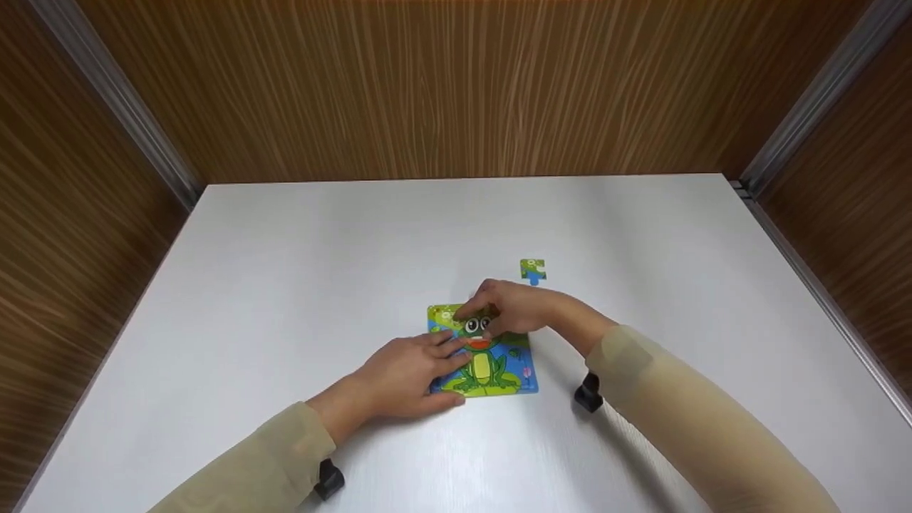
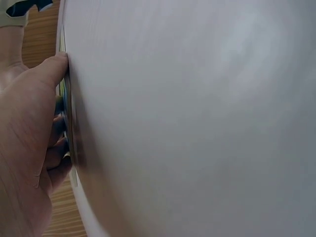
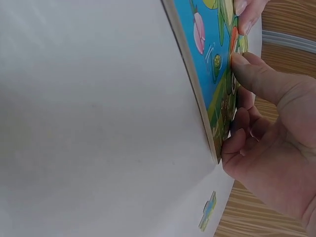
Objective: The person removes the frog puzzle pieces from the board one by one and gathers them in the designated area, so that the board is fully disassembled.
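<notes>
A square frog jigsaw puzzle [image 1: 524, 377] in green and blue lies flat on the white table. My left hand [image 1: 410, 370] rests on its left side, fingers spread over the picture and thumb at the near edge. Over the frog's head, my right hand [image 1: 520, 306] reaches in from the right, with thumb and index finger on either side of the puzzle piece [image 1: 473, 325] bearing the frog's eyes. In the right wrist view, the thumb [image 3: 252, 71] touches the picture and the other fingers curl near the corner. The palm hides the puzzle's upper right part.
Beyond the right hand lies a loose green and blue puzzle piece [image 1: 529, 272], with a tab pointing toward me. Wood-grained panels [image 1: 456, 92] stand behind the table [image 1: 299, 249] and along both sides.
</notes>
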`<state>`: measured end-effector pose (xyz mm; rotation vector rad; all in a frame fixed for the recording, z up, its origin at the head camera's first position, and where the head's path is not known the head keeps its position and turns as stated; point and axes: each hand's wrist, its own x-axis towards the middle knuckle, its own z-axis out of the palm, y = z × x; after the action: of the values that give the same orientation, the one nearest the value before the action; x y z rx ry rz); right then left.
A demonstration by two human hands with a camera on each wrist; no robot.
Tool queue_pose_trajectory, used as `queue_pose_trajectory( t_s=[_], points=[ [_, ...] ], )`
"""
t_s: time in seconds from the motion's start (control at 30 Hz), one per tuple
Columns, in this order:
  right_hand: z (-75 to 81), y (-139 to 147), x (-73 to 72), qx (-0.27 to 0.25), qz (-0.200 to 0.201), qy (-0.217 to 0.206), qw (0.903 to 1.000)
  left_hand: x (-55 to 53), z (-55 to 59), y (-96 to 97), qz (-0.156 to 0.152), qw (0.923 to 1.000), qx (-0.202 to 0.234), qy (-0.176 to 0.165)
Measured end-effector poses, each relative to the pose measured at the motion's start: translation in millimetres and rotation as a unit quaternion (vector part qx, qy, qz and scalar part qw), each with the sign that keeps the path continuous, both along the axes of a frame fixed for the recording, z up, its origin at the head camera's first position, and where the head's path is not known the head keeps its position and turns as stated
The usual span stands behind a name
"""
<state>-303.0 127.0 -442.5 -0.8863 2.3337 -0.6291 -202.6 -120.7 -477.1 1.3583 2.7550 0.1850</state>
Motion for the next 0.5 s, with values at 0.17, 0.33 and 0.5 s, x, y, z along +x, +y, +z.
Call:
queue_pose_trajectory(
  t_s=[0.17, 0.33, 0.5],
  points=[
    [0.1, 0.4, -0.4, -0.004, 0.002, 0.0, 1.0, -0.9, -0.5, 0.6, -0.001, 1.0, -0.004, 0.006],
    [-1.5, 0.0, -0.3, -0.002, -0.001, 0.0, 1.0, 0.4, -0.2, 1.5, 0.004, 1.0, -0.008, 0.002],
    [-2.1, -0.6, -0.6, -0.003, -0.002, 0.005, 1.0, 1.7, -0.4, 1.1, 0.008, 0.9999, 0.001, 0.008]
  ],
)
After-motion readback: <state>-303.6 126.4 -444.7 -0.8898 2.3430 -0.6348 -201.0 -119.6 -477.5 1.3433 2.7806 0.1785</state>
